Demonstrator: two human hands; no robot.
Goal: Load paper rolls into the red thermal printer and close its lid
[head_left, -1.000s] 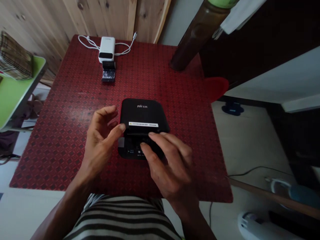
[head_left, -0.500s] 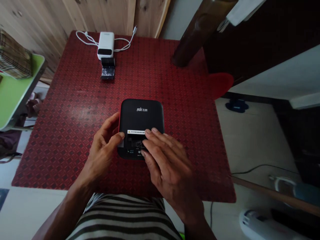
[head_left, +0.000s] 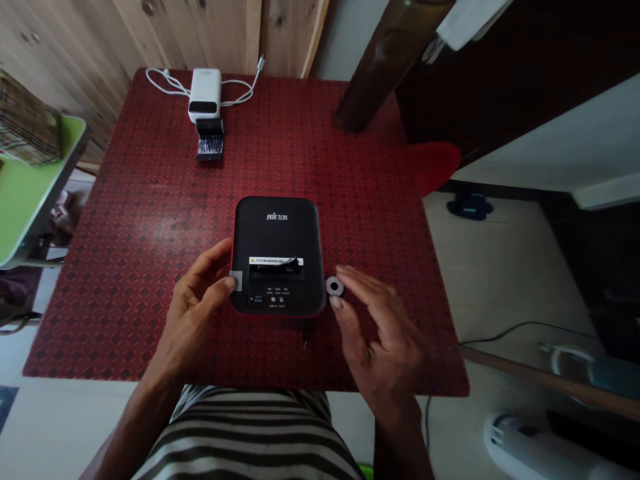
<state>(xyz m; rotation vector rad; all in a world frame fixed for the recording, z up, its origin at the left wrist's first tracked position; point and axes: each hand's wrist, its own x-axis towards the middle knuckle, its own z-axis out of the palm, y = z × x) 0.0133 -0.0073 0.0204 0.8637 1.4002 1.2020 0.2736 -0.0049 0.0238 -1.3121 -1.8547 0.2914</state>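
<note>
A black printer (head_left: 277, 233) with red sides and FEIE lettering lies flat on the table, close to me. Its slot (head_left: 277, 272) is crossed by a slanting black flap, with a white warning label along the upper edge. My left hand (head_left: 197, 297) holds the printer's left edge, thumb on the grey sticker (head_left: 237, 281) and fingers along the side. Just off the right edge, my right hand (head_left: 380, 323) pinches a small roll (head_left: 335, 287), pale grey with a dark core, between thumb and fingertips.
At the back left of the red patterned table (head_left: 150, 220) sits a white power bank (head_left: 205, 93) with cables, and a black strip (head_left: 210, 140) before it. A brown pipe (head_left: 390, 67) rises at the back right. A green table (head_left: 45, 180) stands at left.
My right hand has moved right, off the printer's slot, and now shows the small roll in its fingers. The black flap now stands across the slot. My left hand stays at the left edge.
</note>
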